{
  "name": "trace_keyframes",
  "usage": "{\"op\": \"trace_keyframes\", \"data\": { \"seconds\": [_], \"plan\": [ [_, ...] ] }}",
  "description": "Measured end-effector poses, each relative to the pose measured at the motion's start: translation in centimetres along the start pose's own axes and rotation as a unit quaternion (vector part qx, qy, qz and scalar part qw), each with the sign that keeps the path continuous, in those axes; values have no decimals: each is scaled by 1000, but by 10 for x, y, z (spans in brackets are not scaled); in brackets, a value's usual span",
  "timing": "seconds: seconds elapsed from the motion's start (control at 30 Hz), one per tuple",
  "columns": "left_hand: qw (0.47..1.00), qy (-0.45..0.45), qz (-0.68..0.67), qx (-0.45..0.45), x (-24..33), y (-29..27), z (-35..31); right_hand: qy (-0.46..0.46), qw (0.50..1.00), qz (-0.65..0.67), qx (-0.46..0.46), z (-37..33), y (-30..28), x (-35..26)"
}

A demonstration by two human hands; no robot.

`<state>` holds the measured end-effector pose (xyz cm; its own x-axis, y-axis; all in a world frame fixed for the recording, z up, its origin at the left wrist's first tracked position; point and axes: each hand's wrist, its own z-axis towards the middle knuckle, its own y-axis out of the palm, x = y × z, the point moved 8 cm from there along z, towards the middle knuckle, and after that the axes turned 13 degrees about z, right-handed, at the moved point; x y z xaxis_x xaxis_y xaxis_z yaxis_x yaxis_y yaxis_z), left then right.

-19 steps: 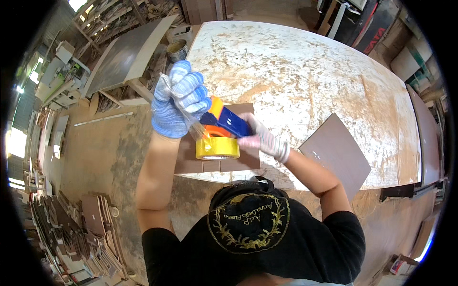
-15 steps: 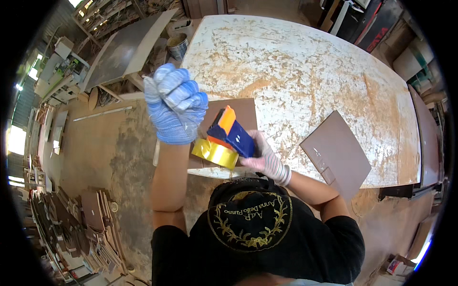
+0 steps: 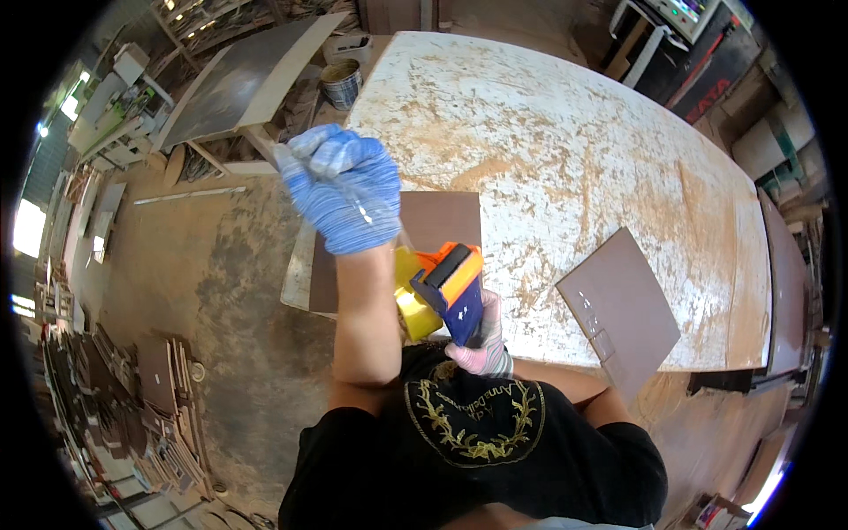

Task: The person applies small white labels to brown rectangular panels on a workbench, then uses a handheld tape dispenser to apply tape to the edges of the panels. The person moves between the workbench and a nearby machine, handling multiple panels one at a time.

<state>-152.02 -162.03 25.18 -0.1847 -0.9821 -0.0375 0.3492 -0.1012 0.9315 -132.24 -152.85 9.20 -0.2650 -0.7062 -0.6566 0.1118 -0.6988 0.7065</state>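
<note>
My left hand (image 3: 344,181), in a blue-and-white glove, is raised above the table's left side, its fingers closed in a fist. A shiny strip of clear tape (image 3: 364,212) crosses the glove and leads down toward the roll. My right hand (image 3: 484,344), in a pale striped glove, grips a dark blue and orange tape dispenser (image 3: 461,314) close to my chest. The yellow tape roll (image 3: 415,305) hangs on the dispenser's left. Beneath, a brown flat panel (image 3: 442,214) lies on the table, partly covered by my left arm and the dispenser.
The worn white table (image 3: 565,141) spreads ahead and right. A second brown panel (image 3: 623,305), with clear tape on its left edge, overhangs the near edge. A paint bucket (image 3: 341,84) stands beyond the far left corner. Stacked boards (image 3: 163,397) lean at lower left.
The dispenser has come nearer my chest and turned, its orange end now facing up. My left fist has shifted a little right, and the clear strip now shows across its glove.
</note>
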Motion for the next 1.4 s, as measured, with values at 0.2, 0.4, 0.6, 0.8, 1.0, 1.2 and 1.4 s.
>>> {"op": "trace_keyframes", "data": {
  "seconds": [0.2, 0.4, 0.6, 0.8, 1.0, 1.2, 1.4],
  "plan": [
    [999, 21, -41, -6, -15, 24, 13, 28, 998, -40, -38, 14, 14, 10],
    [998, 5, -51, -27, -21, 27, 17, 47, 997, 3, 65, 24, 17, 9],
    [993, -13, 116, -16, -21, 17, 28, -16, 999, -41, 9, 39, 6, -5],
    [913, -77, 399, 35, -21, 10, 30, -11, 979, -173, -108, 41, -10, -25],
    [853, -47, 518, 34, 10, 11, 27, 0, 983, -153, -101, 39, -20, -58],
    [976, -72, 204, 4, 60, -14, 52, 40, 965, -239, -100, 28, -46, -59],
    [869, 46, 491, 52, 89, 40, 40, 136, 941, -306, -37, 25, -64, -57]
  ]
}}
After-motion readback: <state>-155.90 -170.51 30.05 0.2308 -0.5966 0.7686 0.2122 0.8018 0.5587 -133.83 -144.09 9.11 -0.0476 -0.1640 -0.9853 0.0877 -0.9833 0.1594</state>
